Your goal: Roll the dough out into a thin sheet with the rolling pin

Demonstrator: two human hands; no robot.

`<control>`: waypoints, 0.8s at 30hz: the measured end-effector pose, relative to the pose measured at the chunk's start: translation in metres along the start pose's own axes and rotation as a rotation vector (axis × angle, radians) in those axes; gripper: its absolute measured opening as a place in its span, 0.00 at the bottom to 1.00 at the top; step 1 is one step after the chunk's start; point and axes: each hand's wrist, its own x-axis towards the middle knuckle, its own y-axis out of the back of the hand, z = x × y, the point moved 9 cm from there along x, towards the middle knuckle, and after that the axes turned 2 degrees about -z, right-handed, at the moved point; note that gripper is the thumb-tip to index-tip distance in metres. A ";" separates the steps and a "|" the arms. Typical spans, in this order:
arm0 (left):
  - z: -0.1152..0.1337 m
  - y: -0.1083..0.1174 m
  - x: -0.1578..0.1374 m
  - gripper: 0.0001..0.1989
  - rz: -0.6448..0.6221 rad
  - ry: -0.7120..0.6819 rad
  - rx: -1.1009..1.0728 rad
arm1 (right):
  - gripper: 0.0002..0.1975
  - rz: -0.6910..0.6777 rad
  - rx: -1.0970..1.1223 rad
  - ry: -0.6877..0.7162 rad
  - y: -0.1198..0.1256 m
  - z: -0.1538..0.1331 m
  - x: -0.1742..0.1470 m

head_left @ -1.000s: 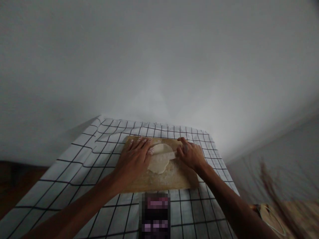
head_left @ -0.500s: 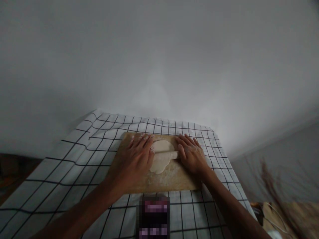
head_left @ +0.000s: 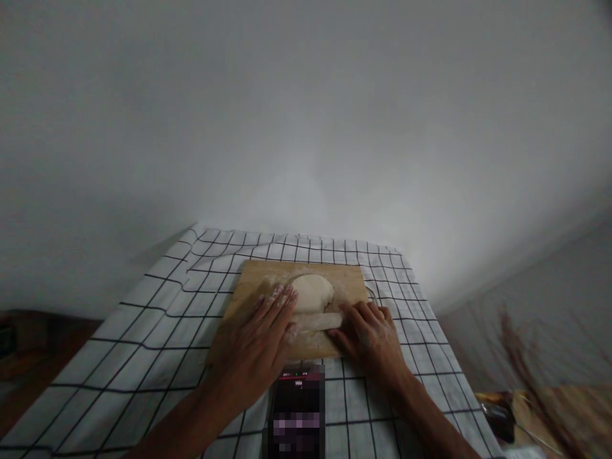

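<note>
A pale rolling pin lies across the near part of a floured wooden board, at the near edge of a flattened piece of dough. My left hand rests flat over the pin's left end, hiding it, with its floury fingers stretched forward beside the dough. My right hand is curled over the pin's right end, its thumb on the near side. The dough is rounded on its far side; its left edge is partly behind my left fingers.
A white cloth with black grid lines covers the table beneath the board. A phone with a blurred screen lies at the near edge of the board. A pale wall rises behind the table. Dry reddish stems stand at the right.
Both hands and the rolling pin have moved toward me, from across the dough to its near edge. My right fingers, earlier stretched forward, are now curled. The view has shifted slightly.
</note>
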 end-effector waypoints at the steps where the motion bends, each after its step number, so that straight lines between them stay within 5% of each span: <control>1: -0.005 0.001 0.002 0.33 -0.004 0.001 -0.010 | 0.19 -0.006 0.001 0.000 0.000 -0.001 0.002; 8: -0.057 -0.010 0.047 0.27 -0.109 0.044 -0.016 | 0.17 -0.054 0.045 -0.144 -0.003 -0.005 0.010; 17: -0.055 -0.041 0.146 0.27 -0.319 -0.107 -0.025 | 0.09 0.093 -0.042 -0.184 -0.007 0.019 0.031; 24: -0.068 -0.044 0.126 0.28 -0.306 -0.078 -0.078 | 0.15 0.103 0.024 -0.127 -0.011 0.011 0.030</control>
